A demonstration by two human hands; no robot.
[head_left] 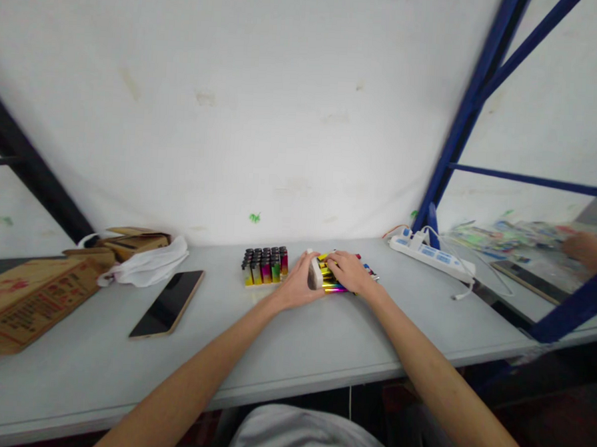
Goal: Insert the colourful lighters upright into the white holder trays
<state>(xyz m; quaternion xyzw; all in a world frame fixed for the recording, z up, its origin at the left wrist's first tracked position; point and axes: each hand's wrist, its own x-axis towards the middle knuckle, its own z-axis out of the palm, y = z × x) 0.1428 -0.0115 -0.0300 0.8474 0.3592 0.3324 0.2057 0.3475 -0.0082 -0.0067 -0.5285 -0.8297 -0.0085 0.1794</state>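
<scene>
While the left hand (295, 287) grips a white tray (316, 272) that's tipped up on its edge, the right hand (351, 271) is down on some loose lighters (336, 289) just beside it, fingers bent over them. Can't tell if it's actually pinching one or just resting there, since the hand itself blocks the view. Those lighters look to be lying flat on the tabletop (322, 345), shiny yellow and purple mostly, bunched up right next to the tray.

Just past the left hand, on its outer side, are the standing lighters (265, 267), in neat rows with the black tops up. So if I had to judge, that batch looks done and the flat ones by the right hand look like what's left, none upright yet that I can see. No count from me, too much is covered.

Further out on the left there's a phone (168, 303) lying flat, then a white bag (151, 264) and a cardboard box (39, 296). Over on the right, a power strip (429, 256) by the blue frame (463, 129). Beyond that is somebody else's hand (590, 251), pretty blurry, near another phone (530, 281).
</scene>
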